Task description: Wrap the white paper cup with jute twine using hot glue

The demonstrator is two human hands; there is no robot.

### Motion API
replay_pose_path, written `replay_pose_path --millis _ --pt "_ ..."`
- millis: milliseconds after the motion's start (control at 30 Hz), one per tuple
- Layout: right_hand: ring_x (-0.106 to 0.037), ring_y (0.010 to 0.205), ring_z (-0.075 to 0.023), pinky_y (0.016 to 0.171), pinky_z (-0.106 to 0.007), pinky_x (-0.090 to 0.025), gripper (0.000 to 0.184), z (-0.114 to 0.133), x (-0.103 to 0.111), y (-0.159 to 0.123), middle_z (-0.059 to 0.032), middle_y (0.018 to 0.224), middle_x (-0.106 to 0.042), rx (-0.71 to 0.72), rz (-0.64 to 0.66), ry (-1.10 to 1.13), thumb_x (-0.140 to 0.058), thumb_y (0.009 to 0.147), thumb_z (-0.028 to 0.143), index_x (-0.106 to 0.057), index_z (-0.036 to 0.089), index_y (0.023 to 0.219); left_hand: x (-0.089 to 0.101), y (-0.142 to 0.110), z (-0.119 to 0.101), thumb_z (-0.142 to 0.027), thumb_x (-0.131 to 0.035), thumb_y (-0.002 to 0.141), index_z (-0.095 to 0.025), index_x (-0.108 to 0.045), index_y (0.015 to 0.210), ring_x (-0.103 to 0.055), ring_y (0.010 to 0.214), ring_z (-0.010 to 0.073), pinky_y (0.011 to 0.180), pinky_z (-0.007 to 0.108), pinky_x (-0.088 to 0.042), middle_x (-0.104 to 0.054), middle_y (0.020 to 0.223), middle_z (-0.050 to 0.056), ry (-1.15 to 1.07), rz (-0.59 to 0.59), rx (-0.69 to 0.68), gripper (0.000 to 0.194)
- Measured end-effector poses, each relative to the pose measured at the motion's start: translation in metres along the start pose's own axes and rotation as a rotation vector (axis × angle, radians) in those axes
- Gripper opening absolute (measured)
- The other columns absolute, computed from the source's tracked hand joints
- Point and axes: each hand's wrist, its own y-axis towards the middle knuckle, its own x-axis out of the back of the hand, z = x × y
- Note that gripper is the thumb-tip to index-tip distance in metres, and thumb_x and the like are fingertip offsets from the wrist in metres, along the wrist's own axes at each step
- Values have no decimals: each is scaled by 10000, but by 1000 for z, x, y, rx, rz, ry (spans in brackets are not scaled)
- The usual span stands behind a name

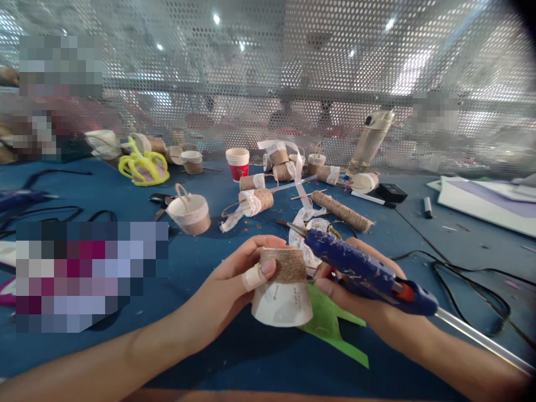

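Observation:
My left hand (230, 279), with a bandage round its thumb, grips an upturned white paper cup (282, 306). Brown twine (288, 264) is wound round the cup's upper part. On the right, my right hand (364, 310) is closed round a blue hot glue gun (352, 262); its nozzle points up and left, above and beyond the cup. A clear glue stick (481, 338) sticks out of the gun's back. Beneath the cup lies a green sheet (335, 326) with cut strips. White lace (304, 237) lies behind the hands.
Several twine-and-lace cups, such as a small basket (189, 214), stand or lie across the blue table. Further back are a red cup (238, 164), a twine roll (341, 210) and a clear bottle (371, 142). A black cord (444, 262) curls at right; white sheets (481, 204) lie beyond.

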Motion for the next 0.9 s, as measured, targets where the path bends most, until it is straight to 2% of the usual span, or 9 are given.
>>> replay_pose_path --millis 533,900 --pt "-583 612 -91 605 -204 -520 144 1 -3 2 57 718 -651 -52 -2 5 -783 791 231 -640 214 786 -1 -1 0 -286 -669 916 -297 -711 1119 -635 1011 181 822 255 -500 -724 1132 17 -1 122 -124 207" --pt "-605 627 -101 606 -210 -529 151 2 -3 2 56 720 -662 -94 4 54 -790 786 233 -641 224 807 2 -1 1 -284 -680 915 -317 -711 1116 -618 1075 158 886 233 -478 -701 1176 -8 22 162 -164 206"
